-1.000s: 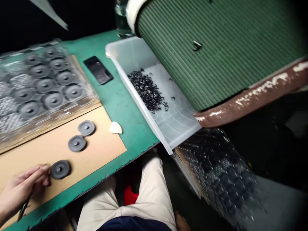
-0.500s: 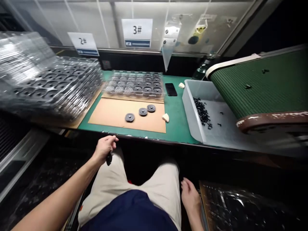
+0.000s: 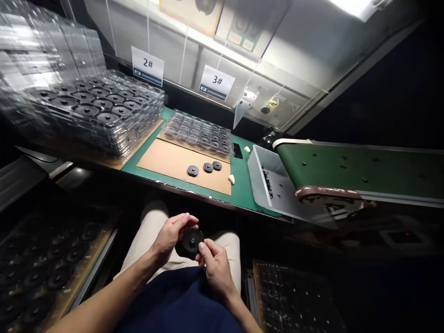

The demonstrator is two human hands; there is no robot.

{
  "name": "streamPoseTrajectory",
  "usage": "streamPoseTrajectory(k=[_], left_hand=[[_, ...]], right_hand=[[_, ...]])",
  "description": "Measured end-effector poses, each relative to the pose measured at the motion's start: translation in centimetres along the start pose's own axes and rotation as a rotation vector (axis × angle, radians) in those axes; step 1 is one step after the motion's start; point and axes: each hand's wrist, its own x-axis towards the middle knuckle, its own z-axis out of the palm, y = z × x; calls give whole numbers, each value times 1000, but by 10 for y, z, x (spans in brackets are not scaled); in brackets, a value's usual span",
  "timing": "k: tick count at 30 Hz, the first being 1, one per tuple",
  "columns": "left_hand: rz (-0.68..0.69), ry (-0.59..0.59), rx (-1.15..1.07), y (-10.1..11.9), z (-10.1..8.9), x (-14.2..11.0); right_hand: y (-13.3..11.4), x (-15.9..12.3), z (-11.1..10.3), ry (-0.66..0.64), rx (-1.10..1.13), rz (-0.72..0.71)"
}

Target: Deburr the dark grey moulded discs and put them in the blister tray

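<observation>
Over my lap I hold a round black disc part (image 3: 190, 241) between both hands. My left hand (image 3: 169, 233) curls round its left edge, fingers closed on it. My right hand (image 3: 213, 262) pinches its lower right edge with thumb and fingers. Three more grey discs (image 3: 204, 168) lie in a row on a brown cardboard sheet (image 3: 169, 162) on the green table (image 3: 243, 187) ahead of me.
A clear blister tray of discs (image 3: 199, 132) lies behind the cardboard, with a tall stack of trays (image 3: 93, 111) at the left. A white bin (image 3: 270, 189) with small black parts sits under a green conveyor belt (image 3: 354, 169). Trays of discs stand on the floor at both sides.
The view pulled back and up from the table. My left hand left the disc on the cardboard and came to my lap; my right hand rose to join it on a black disc.
</observation>
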Motion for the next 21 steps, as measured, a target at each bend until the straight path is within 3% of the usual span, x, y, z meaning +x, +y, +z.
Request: streamPoseTrajectory(k=[3, 6, 9, 11, 14, 18, 21], left_hand=[[-33, -189, -61, 4, -21, -6], [-44, -273, -132, -1, -42, -1], [-108, -195, -210, -10, -64, 11], [-154, -105, -212, -12, -81, 20], [-220, 10, -177, -8, -109, 30], [-287, 112, -122, -1, -143, 40], [-306, 190, -106, 6, -149, 50]], right_hand=[[-5, 15, 1, 23, 150, 194], [-10, 31, 22, 13, 231, 331], [-8, 55, 43, -64, 195, 394], [-7, 81, 42, -104, 99, 382], [-15, 139, 1, 43, -121, 243], [-30, 229, -95, 520, -400, 38], [-27, 277, -148, 621, -525, -7]])
